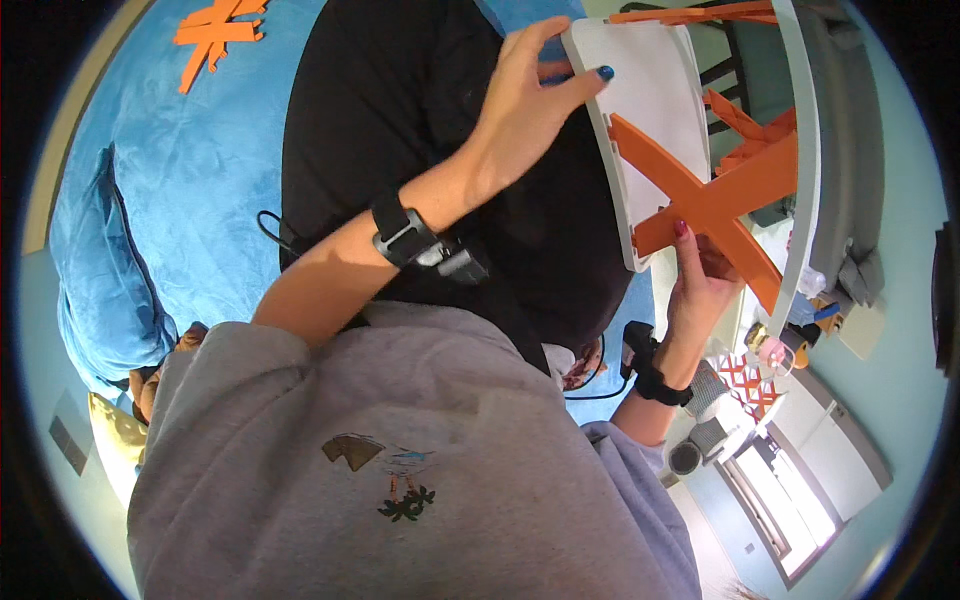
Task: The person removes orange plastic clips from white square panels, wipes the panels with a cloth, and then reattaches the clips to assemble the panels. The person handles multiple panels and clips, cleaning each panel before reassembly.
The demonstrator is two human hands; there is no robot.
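My left hand (pixel 520 115) grips the upper edge of a white panel (pixel 650 90), its thumb over the rim and its fingers partly behind. An orange X-shaped piece (pixel 715 195) spans between this panel and a second white panel (pixel 806 200) further right. My right hand (pixel 700 285) pinches the lower left arm of that X, thumb in front; its other fingers are partly hidden behind. More orange crosspieces (pixel 760 135) show between the panels, and another orange strip (pixel 690 14) joins them at the top. The whole rack is tilted beside my black-clad leg.
Loose orange strips (pixel 220 35) lie piled on the blue blanket (pixel 220 160) at the far left. A blue pillow (pixel 110 260) is at the left. Beyond the rack at the lower right stand another orange lattice (pixel 748 385) and a bright window (pixel 785 500).
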